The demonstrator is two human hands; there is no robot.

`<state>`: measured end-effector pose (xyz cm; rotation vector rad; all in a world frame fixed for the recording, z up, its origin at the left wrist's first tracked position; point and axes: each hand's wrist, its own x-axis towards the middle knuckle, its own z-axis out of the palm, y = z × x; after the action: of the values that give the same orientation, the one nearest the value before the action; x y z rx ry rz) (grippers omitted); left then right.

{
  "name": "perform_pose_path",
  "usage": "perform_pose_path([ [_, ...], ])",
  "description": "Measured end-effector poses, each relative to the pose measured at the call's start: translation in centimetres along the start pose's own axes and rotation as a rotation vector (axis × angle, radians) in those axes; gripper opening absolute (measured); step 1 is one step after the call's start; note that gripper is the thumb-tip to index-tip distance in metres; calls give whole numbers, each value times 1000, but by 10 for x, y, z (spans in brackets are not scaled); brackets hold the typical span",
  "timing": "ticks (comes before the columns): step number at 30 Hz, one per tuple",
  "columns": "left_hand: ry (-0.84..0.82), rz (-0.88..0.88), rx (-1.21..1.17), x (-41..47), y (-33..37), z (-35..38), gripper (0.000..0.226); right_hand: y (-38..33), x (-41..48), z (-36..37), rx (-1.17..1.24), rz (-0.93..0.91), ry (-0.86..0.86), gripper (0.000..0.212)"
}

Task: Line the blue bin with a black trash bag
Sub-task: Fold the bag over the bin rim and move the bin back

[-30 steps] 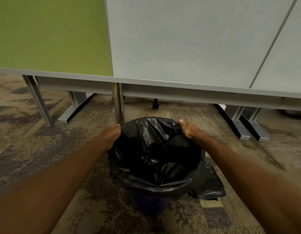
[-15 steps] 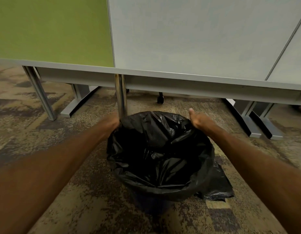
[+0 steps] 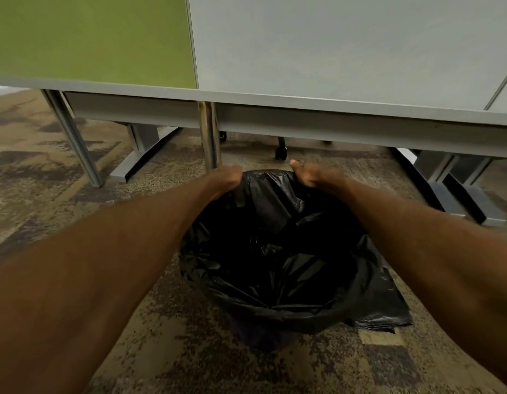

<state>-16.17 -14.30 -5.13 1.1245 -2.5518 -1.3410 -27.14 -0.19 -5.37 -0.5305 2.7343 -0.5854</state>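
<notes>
Carpet (image 3: 189, 359) underfoot, mottled brown, tan and dark grey, worn-looking patches. Blue bin (image 3: 255, 335) stands on it, centre frame; only a dark blue sliver of its wall shows below the bag's overhang. Black trash bag (image 3: 278, 268) sits inside the bin, glossy and heavily creased, its mouth folded out over the near and side rim. Spare black plastic (image 3: 383, 311) trails onto the carpet to the right of the bin, touching it.

Both bare forearms reach forward and down from the frame's lower corners, converging on the bin's far rim. Left hand (image 3: 226, 177) curled closed on the bag's edge at the far left of the rim, fingers hidden under the plastic. Right hand (image 3: 312, 173) closed on the bag's edge at the far right of the rim, thumb raised above the film. Bag edge between the two hands stands up off the rim, bunched.

Just beyond the left hand, a chrome leg (image 3: 209, 137) rises to a grey desk frame (image 3: 303, 120). Chair caster (image 3: 280, 150) visible under the desk. Angled grey feet at left and right. Behind, partition panels: green panel (image 3: 90, 38) left, pale grey panel (image 3: 332, 44) right.
</notes>
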Motion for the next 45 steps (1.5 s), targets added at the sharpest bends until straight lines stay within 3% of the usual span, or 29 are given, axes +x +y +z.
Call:
perform_pose_path([
  [3,6,-5,26,2,-1,-1,56,1,2,5,-19,17,27,60],
  [6,7,13,72,3,0,-7,60,0,2,1,41,24,21,73],
  [9,-21,63,66,6,-4,-22,74,4,-4,-9,-27,-36,140,82],
  [12,75,94,104,7,-20,-48,81,16,-12,-22,-44,-89,261,78],
  [15,68,65,-3,-3,-45,-71,77,30,-25,-37,25,-74,278,74],
  [20,-54,-180,-252,-50,-89,-80,84,50,-83,-41,250,6,323,35],
  [24,-185,-459,-537,-91,-102,-67,95,60,-134,-34,676,267,404,33],
  [28,-271,-669,-794,-119,-89,-60,70,58,-162,-19,951,624,295,37],
  [30,-301,-733,-939,-125,-81,-60,61,54,-166,-17,989,743,246,51],
  [36,-298,-798,-983,-122,-77,-53,46,45,-157,-11,1008,895,190,63],
  [41,-314,-822,-966,-121,-85,-53,10,47,-149,-8,1134,999,178,58],
  [45,-300,-841,-1040,-123,-86,-51,9,45,-149,-4,1112,994,151,55],
])
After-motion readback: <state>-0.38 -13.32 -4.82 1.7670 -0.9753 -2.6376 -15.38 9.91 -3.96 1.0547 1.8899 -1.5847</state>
